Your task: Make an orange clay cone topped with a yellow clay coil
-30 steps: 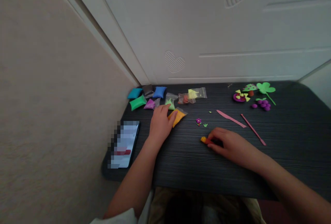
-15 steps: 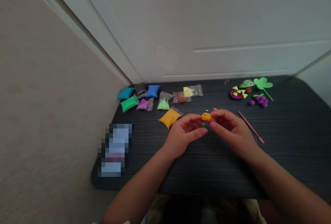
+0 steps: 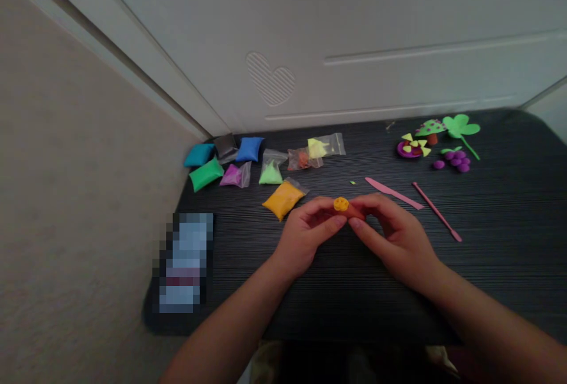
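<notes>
Between both hands is a small clay piece (image 3: 355,212), a reddish-orange body with a textured yellow-orange top. My left hand (image 3: 305,233) pinches it near the yellow end, thumb against its near side. From the other side my right hand (image 3: 394,239) grips the red part with thumb and fingers. A packet of yellow-orange clay (image 3: 283,199) lies just beyond my left hand. Past my right hand are a pink clay knife (image 3: 393,192) and a thin pink modelling stick (image 3: 436,211). A tiny green clay leaf (image 3: 352,182) lies beyond the fingers.
Several clay packets, including a blue one (image 3: 250,149) and a green one (image 3: 206,174), lie at the back left. A blurred phone (image 3: 186,263) is at the left edge. Finished clay pieces stand back right: purple grapes (image 3: 458,159), a green flower (image 3: 460,126), a filled purple dish (image 3: 404,152).
My left hand has left the yellow-orange packet and joined my right hand on the clay piece. The piece was lifted from near the table and turned. The view has shifted too.
</notes>
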